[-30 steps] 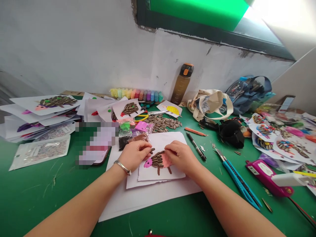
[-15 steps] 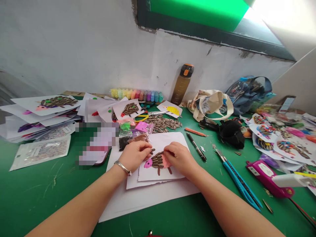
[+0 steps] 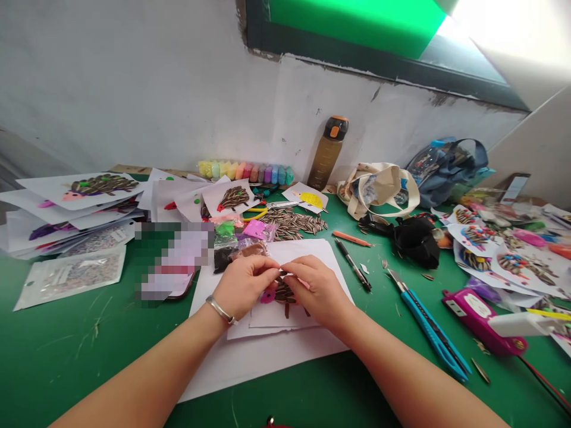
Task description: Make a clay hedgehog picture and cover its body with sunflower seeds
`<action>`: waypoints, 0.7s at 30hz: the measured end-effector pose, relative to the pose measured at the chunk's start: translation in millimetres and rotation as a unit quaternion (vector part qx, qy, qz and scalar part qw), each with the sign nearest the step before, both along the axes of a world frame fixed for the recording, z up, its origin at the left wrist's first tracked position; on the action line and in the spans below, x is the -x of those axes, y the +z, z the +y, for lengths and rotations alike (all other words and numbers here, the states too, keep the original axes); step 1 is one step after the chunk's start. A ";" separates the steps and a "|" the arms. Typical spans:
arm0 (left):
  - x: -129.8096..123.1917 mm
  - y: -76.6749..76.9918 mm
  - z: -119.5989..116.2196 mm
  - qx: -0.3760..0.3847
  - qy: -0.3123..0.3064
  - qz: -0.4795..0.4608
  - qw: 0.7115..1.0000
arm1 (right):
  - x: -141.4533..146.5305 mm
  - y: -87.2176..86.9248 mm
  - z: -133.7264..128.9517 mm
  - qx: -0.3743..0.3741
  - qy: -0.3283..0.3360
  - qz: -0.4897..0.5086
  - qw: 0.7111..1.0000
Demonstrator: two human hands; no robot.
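Note:
My left hand [image 3: 247,284], a silver bangle on its wrist, is closed in a pinch with its fingertips at a dark sunflower seed [image 3: 282,273]. My right hand [image 3: 317,290] meets it there, thumb and fingers pinched on the same seed. Both hands hover over a hedgehog picture [image 3: 284,292] with a pink-purple clay head, brown legs and striped seeds on its back; my right hand hides much of its body. The picture lies on white paper sheets [image 3: 236,356]. Behind the hands are clay packets [image 3: 225,258] and a heap of sunflower seeds [image 3: 297,223].
To the right lie a black pen [image 3: 353,264], an orange pencil-like stick [image 3: 352,238], a blue utility knife [image 3: 430,327] and a magenta glue-gun-like device [image 3: 482,321]. A bottle [image 3: 328,153] stands by the wall. Finished seed pictures [image 3: 84,205] are stacked at left, beside a blurred phone-like item [image 3: 178,267].
My right hand has moved left from the hedgehog's rear edge to meet my left hand. The fingertips of both now come together at the seed that my left hand held.

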State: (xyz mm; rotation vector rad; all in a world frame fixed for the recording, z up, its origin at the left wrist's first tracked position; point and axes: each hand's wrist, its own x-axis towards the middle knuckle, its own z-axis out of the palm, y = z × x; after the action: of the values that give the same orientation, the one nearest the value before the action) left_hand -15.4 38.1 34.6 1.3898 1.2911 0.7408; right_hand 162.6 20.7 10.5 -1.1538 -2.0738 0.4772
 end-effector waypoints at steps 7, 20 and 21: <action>-1.1 1.7 -0.6 0.019 0.009 -0.048 0.999 | -5.5 3.4 4.1 0.007 -0.004 0.014 1.000; 7.0 -20.3 10.2 -0.051 -0.038 0.106 0.992 | -28.8 -1.5 7.7 -0.012 0.032 -0.207 0.978; 7.2 -20.8 10.4 -0.051 -0.039 0.106 0.992 | -28.9 -2.1 7.8 -0.011 0.032 -0.217 0.976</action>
State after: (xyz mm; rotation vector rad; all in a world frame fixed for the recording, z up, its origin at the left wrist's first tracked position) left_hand -22.6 48.5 13.8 1.6272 1.3698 0.6247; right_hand 191.5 28.6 8.4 -1.2664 -2.4858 0.2427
